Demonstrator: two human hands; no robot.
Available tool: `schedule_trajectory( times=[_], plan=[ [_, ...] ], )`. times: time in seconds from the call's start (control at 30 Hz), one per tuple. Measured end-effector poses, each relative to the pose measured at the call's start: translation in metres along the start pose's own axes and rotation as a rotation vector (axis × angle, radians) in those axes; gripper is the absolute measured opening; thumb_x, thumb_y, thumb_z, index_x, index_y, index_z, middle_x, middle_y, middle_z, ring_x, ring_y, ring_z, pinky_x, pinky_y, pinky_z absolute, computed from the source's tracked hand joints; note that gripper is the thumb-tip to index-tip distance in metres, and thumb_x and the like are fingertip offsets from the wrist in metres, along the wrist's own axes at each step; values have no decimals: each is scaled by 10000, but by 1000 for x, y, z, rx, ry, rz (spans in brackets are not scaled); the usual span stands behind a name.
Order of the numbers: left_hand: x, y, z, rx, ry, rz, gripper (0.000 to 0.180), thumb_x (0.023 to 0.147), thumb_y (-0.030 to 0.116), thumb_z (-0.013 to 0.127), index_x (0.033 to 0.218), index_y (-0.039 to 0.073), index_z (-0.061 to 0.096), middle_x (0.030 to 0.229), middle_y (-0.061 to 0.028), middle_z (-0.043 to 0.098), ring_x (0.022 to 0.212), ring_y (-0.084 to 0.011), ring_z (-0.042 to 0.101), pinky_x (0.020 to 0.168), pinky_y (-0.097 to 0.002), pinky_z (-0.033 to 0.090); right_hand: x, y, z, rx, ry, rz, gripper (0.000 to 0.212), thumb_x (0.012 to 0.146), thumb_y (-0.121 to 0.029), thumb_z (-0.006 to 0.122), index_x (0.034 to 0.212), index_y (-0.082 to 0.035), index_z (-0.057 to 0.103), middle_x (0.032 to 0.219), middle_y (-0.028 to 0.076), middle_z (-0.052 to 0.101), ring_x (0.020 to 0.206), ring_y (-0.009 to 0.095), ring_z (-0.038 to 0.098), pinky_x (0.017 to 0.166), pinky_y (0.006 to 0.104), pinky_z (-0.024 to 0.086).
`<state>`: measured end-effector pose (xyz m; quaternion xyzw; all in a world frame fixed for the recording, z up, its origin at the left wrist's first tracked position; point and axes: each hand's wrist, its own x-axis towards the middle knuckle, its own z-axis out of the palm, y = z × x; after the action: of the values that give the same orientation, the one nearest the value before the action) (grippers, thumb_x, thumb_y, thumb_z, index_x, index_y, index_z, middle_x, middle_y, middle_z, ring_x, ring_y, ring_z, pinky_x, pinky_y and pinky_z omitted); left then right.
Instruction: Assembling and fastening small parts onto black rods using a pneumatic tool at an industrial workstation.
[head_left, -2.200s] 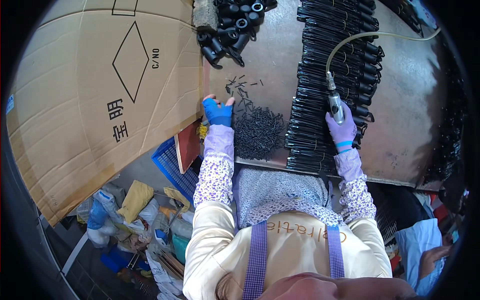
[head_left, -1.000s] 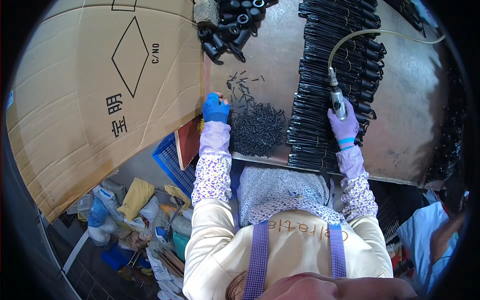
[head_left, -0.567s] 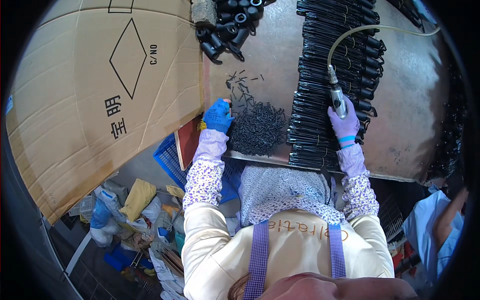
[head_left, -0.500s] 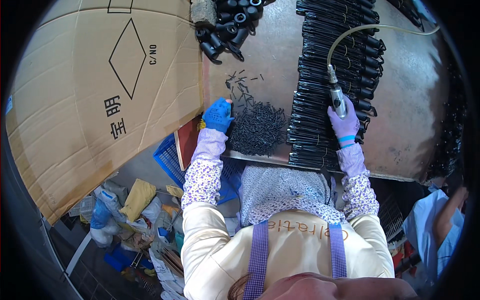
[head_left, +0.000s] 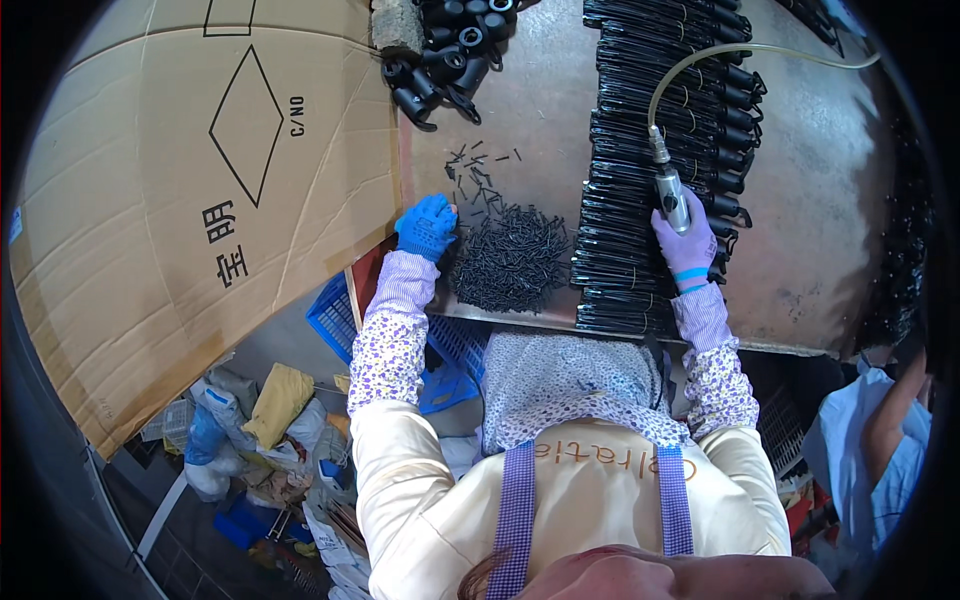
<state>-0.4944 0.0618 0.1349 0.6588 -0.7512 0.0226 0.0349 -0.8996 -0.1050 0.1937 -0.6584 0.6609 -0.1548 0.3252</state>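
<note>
My left hand (head_left: pixel 428 227), in a blue glove with a bare fingertip showing, is closed at the table's left edge. What its fingers hold, if anything, is hidden. Just right of it lies a heap of small black screw-like pieces (head_left: pixel 512 260), with several strays scattered beyond. My right hand (head_left: pixel 684 238), in a purple glove, is wrapped round a silver air tool (head_left: pixel 673 203) with a clear hose (head_left: pixel 700 58) running from its far end. Both rest over a long row of black bundled rods (head_left: pixel 630 210) with black handle-like ends pointing right.
Black cylindrical parts with straps (head_left: pixel 440 65) are piled at the far left beside a rough block (head_left: pixel 397 28). A large cardboard sheet (head_left: pixel 150 200) covers the left. Below are a blue crate (head_left: pixel 335 320) and bags (head_left: pixel 275 405). Another person's arm (head_left: pixel 893 420) shows at lower right.
My left hand has shifted slightly left, away from the heap, and stays closed. My right hand keeps its hold on the air tool, almost unmoved. The whole view has drifted a little.
</note>
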Motion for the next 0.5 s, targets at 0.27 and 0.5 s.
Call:
schedule_trajectory(
  times=[0.27,0.5],
  plan=[
    [10,-4,-7,-8,-55,16,195,753,140,664,937,133,599,884,-41,549,735,-251,564,588,-358,454,-2,-4,-2,-17,2,2,559,755,-230,753,1271,-129,563,1084,93,680,892,250,666,789,323,521],
    [24,-12,-9,-45,-84,110,304,672,148,704,961,142,609,925,-40,549,769,-248,572,614,-350,466,-3,-2,-2,-22,-1,11,561,755,-243,754,1273,-140,563,1077,90,683,888,257,669,786,327,523]
  ],
)
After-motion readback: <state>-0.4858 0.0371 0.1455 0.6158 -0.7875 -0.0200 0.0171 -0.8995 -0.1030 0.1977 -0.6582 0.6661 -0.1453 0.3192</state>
